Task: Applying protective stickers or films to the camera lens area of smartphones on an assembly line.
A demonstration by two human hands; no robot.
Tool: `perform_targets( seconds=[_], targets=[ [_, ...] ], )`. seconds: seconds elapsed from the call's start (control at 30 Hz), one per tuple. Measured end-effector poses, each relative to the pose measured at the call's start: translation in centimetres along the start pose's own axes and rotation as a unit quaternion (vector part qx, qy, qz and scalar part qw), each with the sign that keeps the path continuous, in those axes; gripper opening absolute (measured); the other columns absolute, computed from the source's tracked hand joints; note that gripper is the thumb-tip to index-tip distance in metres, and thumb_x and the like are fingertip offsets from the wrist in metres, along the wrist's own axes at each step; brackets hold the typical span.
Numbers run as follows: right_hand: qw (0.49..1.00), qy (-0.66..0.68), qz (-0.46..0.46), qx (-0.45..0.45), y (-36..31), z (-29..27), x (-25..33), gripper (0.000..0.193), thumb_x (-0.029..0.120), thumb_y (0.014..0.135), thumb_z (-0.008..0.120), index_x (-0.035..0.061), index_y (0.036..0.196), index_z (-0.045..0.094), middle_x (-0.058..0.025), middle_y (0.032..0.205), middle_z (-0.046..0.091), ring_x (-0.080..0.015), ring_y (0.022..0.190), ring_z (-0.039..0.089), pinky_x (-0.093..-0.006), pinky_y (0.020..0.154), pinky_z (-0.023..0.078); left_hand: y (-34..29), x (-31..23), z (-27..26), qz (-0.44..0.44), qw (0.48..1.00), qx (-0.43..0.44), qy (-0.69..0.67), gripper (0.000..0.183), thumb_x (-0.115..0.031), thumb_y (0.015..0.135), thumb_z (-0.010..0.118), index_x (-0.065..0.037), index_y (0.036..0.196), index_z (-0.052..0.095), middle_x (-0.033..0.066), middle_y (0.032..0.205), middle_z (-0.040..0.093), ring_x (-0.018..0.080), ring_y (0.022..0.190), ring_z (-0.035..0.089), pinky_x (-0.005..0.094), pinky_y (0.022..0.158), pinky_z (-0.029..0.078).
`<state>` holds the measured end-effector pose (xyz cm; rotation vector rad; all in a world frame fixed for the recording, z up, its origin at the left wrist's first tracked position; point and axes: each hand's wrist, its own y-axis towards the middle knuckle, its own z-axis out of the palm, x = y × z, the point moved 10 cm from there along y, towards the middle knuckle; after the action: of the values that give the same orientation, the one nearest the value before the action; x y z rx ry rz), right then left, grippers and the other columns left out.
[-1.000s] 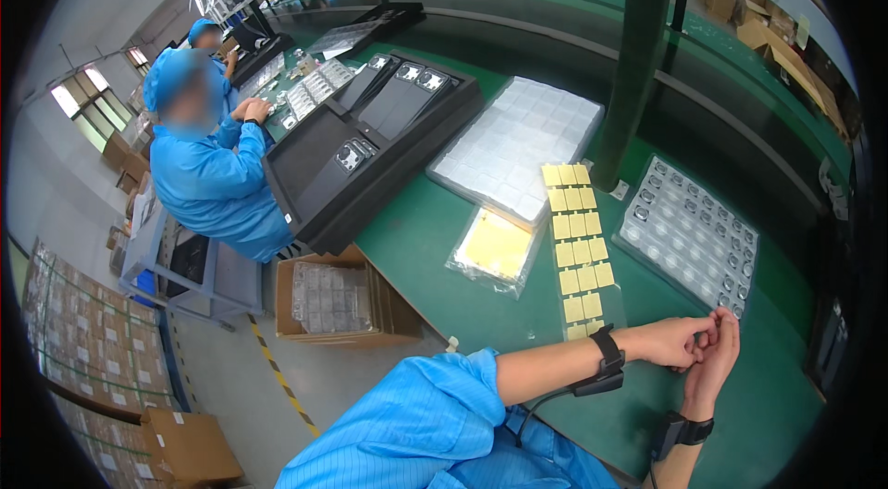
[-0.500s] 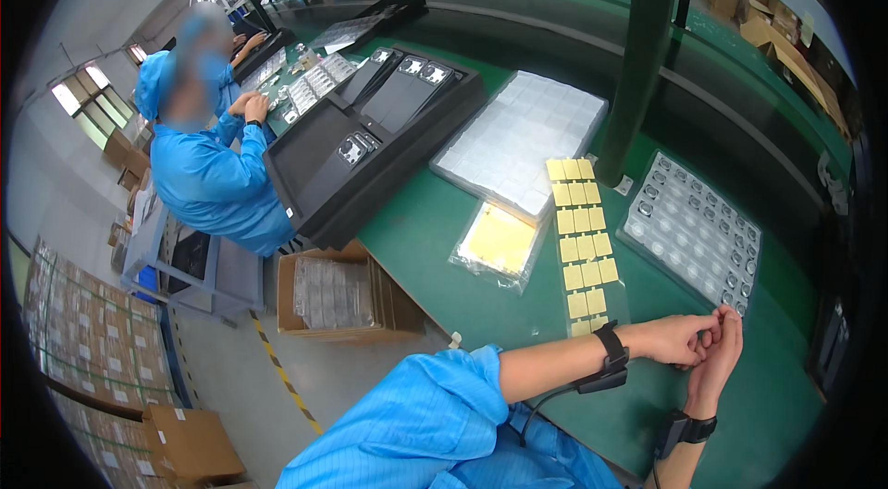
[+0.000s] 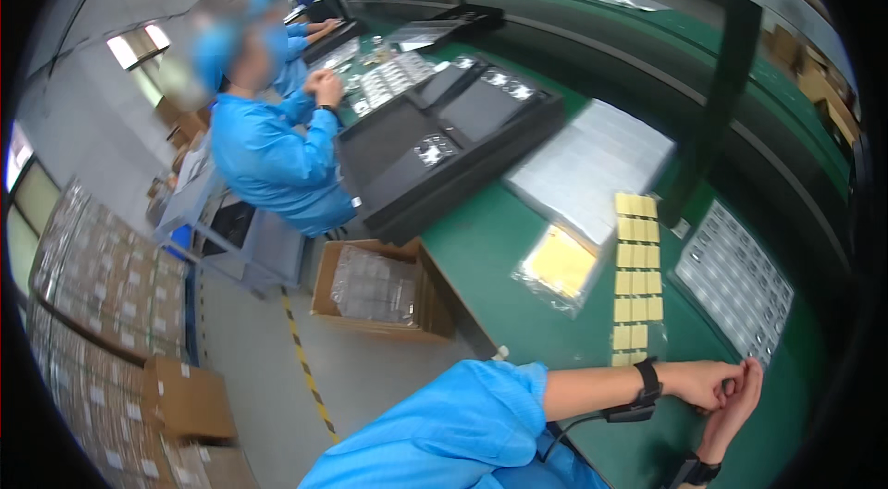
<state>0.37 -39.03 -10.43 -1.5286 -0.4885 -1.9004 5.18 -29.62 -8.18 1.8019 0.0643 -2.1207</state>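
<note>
No readable text, no legible labels

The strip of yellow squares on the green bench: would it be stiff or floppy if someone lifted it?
The strip of yellow squares would probably flop, likely bending at the gaps between rows. It seems light, since it looks thin and lies flat on the green bench. Rolling looks unlikely, given that flat shape.

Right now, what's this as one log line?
left hand: close to right hand; anything held: cannot tell; clear tray: just beyond; yellow pads: left of tray
</note>
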Motion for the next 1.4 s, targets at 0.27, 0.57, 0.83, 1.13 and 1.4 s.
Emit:
perform_targets(
  seconds=[0.27,0.57,0.83,1.13,1.4],
  targets=[
    [0.998,-0.003,0.008,0.059,0.8,0.5,-1.2,0.029,0.026,0.100,0.047,0.0012,0.114,0.055,-0.0042,0.104,0.056,-0.0097,0.089,0.055,-0.0225,0.074,0.044,-0.8,0.8,-1.0,-0.063,0.997,-0.008,0.050,0.028,-0.006,0.078,0.064,-0.002,0.101,0.049,0.0079,0.077,0.062,0.0169,0.068,0.062,0.0295,0.057,0.047],
    [0.999,0.026,-0.007,0.047,-0.8,2.6,0.5,0.029,0.030,0.099,0.047,0.0032,0.106,0.055,-0.0023,0.093,0.054,-0.0064,0.072,0.047,-0.0205,0.059,0.038,-0.9,0.0,-0.8,-0.065,0.998,0.000,0.026,0.022,-0.001,0.080,0.059,0.000,0.098,0.048,0.0099,0.074,0.061,0.0176,0.059,0.062,0.0306,0.052,0.047],
    [0.998,0.028,0.001,0.058,-0.4,2.0,0.3,0.029,0.030,0.099,0.047,0.0031,0.104,0.056,-0.0032,0.095,0.053,-0.0071,0.075,0.049,-0.0203,0.062,0.039,-0.9,0.1,-0.8,-0.070,0.998,0.001,0.008,0.016,0.003,0.080,0.056,0.001,0.095,0.052,0.0078,0.073,0.058,0.0174,0.059,0.060,0.0302,0.052,0.047],
    [0.996,0.005,-0.012,0.085,-0.1,1.8,0.0,0.025,0.027,0.099,0.047,0.0036,0.101,0.056,-0.0040,0.096,0.053,-0.0094,0.080,0.053,-0.0211,0.066,0.043,-1.1,-0.4,-0.8,-0.076,0.996,0.001,0.040,0.021,0.001,0.072,0.057,0.000,0.093,0.054,0.0079,0.079,0.058,0.0184,0.067,0.061,0.0310,0.055,0.048],
    [0.993,-0.057,-0.059,0.085,-0.2,1.8,0.1,0.018,0.019,0.099,0.048,0.0030,0.098,0.057,-0.0016,0.089,0.053,-0.0065,0.075,0.049,-0.0194,0.061,0.040,-0.7,0.2,-0.9,-0.056,0.994,0.003,0.099,0.020,-0.003,0.072,0.059,-0.002,0.092,0.055,0.0065,0.081,0.058,0.0192,0.074,0.059,0.0319,0.064,0.047]
  ],
)
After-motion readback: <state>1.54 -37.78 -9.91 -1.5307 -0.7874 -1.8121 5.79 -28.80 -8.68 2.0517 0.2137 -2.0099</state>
